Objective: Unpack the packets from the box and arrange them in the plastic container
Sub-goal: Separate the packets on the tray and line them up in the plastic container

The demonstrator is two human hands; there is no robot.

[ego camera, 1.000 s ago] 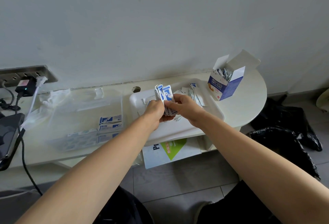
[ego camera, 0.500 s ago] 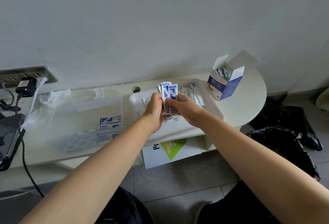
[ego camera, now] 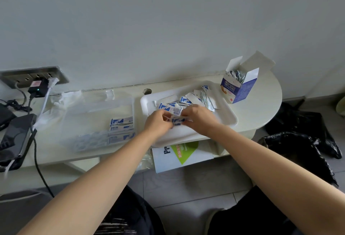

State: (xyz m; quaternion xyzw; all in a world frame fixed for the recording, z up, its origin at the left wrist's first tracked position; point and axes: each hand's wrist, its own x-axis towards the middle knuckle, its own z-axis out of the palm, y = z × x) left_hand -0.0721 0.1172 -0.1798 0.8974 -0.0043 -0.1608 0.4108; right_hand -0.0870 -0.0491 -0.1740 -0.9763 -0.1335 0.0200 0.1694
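My left hand (ego camera: 157, 122) and my right hand (ego camera: 199, 118) meet over the white tray (ego camera: 226, 119) and together hold a stack of blue-and-white packets (ego camera: 177, 119) lying flat between them. More loose packets (ego camera: 186, 100) lie in the tray behind the hands. The open blue-and-white box (ego camera: 238, 87) stands at the tray's right rear corner with packets still inside. The clear plastic container (ego camera: 97, 120) sits left of the tray, with several packets (ego camera: 121, 125) arranged along its right side.
A power strip with plugs (ego camera: 35, 79) is on the wall at left, with cables and a dark device (ego camera: 15, 137) below. A white-and-green leaflet (ego camera: 179, 154) lies under the table. Black plastic bags (ego camera: 302, 141) lie on the floor at right.
The stack of packets was held upright and fanned above the tray; both hands have lowered it and turned it flat, near the tray's surface.
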